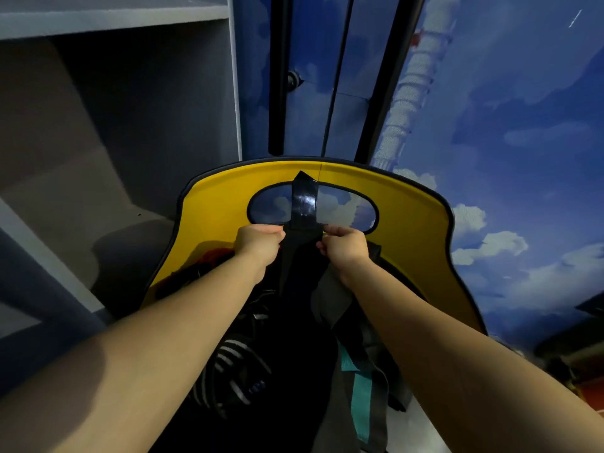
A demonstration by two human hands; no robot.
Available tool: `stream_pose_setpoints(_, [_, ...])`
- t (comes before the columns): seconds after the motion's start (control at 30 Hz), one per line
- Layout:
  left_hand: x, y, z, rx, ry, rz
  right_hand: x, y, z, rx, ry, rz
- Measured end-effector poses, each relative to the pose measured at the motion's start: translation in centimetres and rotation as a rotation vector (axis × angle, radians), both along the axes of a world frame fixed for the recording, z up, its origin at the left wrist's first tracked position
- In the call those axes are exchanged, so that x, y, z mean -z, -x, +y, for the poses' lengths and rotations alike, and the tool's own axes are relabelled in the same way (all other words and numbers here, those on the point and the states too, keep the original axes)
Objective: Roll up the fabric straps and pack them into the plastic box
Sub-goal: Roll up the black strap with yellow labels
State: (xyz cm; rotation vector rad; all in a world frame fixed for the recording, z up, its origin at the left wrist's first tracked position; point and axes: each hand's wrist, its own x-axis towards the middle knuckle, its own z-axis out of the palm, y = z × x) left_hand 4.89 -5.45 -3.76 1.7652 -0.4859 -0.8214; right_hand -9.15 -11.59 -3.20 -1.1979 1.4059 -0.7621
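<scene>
A wide black fabric strap (304,204) runs up over the handle hole of a yellow container (408,220) with a dark rim. My left hand (258,245) grips the strap's left edge with curled fingers. Opposite it, my right hand (346,248) pinches the right edge. Below my hands the strap hangs down into a dark heap. A grey strap with a teal stripe (361,397) lies under my right forearm. No plastic box shows in this view.
Grey shelving (108,125) fills the left side. A wall with a blue sky and cloud print (506,125) stands behind and to the right. Black poles (279,73) rise behind the container. Black and white striped straps (228,371) and something red (215,256) lie inside it.
</scene>
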Motion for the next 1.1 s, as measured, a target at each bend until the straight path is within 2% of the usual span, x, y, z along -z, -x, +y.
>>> stream_pose_setpoints(0.13, [0.2, 0.3, 0.9, -0.015, -0.069, -0.094, 0.0, 0.5, 0.6, -0.066, -0.048, 0.012])
stream_pose_setpoints(0.23, [-0.3, 0.9, 2.0, -0.061, -0.012, -0.17, -0.8, 1.2, 1.9, -0.094, -0.004, -0.053])
stream_pose_setpoints(0.47, [-2.1, 4.5, 6.6, 0.036, 0.0, -0.229, -2.9, 3.0, 7.1, -0.146, 0.059, -0.089])
stream_pose_setpoints(0.7, [-3.8, 7.6, 13.3, 0.05, 0.054, -0.144, -4.2, 6.3, 14.4, -0.119, 0.084, -0.086])
stream_pose_setpoints(0.8, [-4.1, 9.1, 17.1, 0.05, 0.055, -0.116, -3.9, 7.9, 17.3, -0.114, 0.102, -0.025])
stream_pose_setpoints(1.1, [-0.3, 11.2, 26.7, 0.08, -0.046, -0.041, 1.0, 12.1, 25.6, -0.136, 0.058, 0.103])
